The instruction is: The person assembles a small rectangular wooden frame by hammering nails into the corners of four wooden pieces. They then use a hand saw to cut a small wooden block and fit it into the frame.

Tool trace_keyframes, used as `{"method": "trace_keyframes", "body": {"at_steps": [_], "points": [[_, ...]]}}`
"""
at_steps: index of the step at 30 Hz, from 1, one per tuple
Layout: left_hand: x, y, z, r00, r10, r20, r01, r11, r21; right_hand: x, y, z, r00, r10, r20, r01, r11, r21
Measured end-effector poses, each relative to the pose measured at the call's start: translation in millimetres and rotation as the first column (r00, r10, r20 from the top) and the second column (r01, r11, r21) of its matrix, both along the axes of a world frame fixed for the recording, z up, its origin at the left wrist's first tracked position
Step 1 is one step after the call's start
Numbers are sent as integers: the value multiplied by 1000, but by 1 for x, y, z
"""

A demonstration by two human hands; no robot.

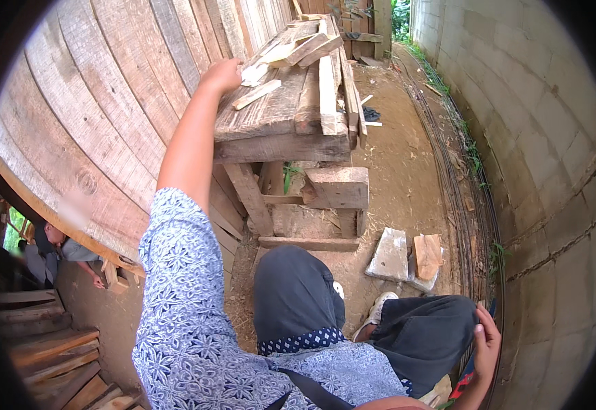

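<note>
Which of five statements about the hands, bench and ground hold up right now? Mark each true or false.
1. The left grip is at the wooden bench, on its plank wall side. True.
2. Both grips are at the bench. False: the right grip is by the right knee.
3. A grey block wall stands on the right. True.
4. The trousers are white. False: the trousers are dark grey.
5. The pale slab lies on the bench. False: the slab is down near a white shoe.

My left arm [187,160] reaches forward, nearly straight; my left hand [222,75] shows its back; my right hand [487,345], fingers loosely bent, is beside my right knee [448,324].
</note>
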State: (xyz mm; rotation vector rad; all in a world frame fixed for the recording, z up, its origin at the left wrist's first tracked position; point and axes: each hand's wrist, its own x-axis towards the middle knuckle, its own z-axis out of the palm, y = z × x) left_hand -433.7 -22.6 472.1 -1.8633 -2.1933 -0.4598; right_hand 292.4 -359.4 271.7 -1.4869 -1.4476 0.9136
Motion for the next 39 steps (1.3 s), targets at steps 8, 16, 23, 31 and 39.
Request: {"method": "trace_keyframes", "body": {"at_steps": [8,16,23,31,39], "points": [[12,23,1,993,118,12,-110,954,-277,-49,15,2,967,24,252,-41,997,60],[-15,17,19,949,186,256,-223,967,124,-49,15,-6,988,-57,146,43,994,96],[4,-83,44,342,-519,784,-64,819,570,-42,20,-11,994,-75,82,66,992,111],[245,-238,-67,-608,-373,701,287,720,632,-138,78,82,902,426,-70,-364,838,406],[372,-284,-198,-852,244,462,485,699,526,-190,100,34,770,317,-555,-298,946,127]]}}
